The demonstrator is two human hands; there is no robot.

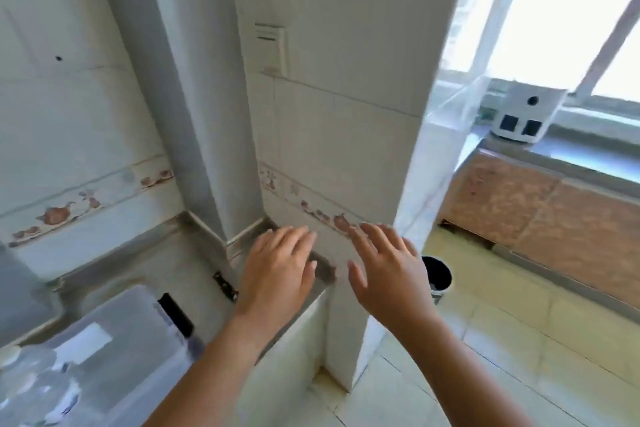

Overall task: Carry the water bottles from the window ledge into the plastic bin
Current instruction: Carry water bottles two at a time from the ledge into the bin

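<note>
**Neither grip holds a bottle, and the ledge is round the corner**

Neither grip has anything in it: the left hand [277,270] and the right hand [384,267] both hover with fingers spread and relaxed, palms down, in front of the white tiled pillar [346,114]. The left hand is above the corner of the grey stone counter [145,274].

The clear plastic bin with a translucent lid and black latch [104,350] sits on that counter at lower left. Pale label-like shapes show through the lid, which may be bottles lying inside, but the blur makes that uncertain. The grey window ledge [571,152] lies well apart, to the right beyond the pillar, and carries a white box-shaped device with dark square openings [526,114]. No bottle can be made out on the visible stretch of ledge.

Risks, as I judge them:
- The picture is smeared, suggesting a fast turn; swinging round the pillar, the right hand could clip its tiled edge.
- A small dark round bucket [437,276] stands on the pale floor tiles just beside the pillar's base, easy to kick.
- A hasty reach along the ledge could knock the white device.
</note>
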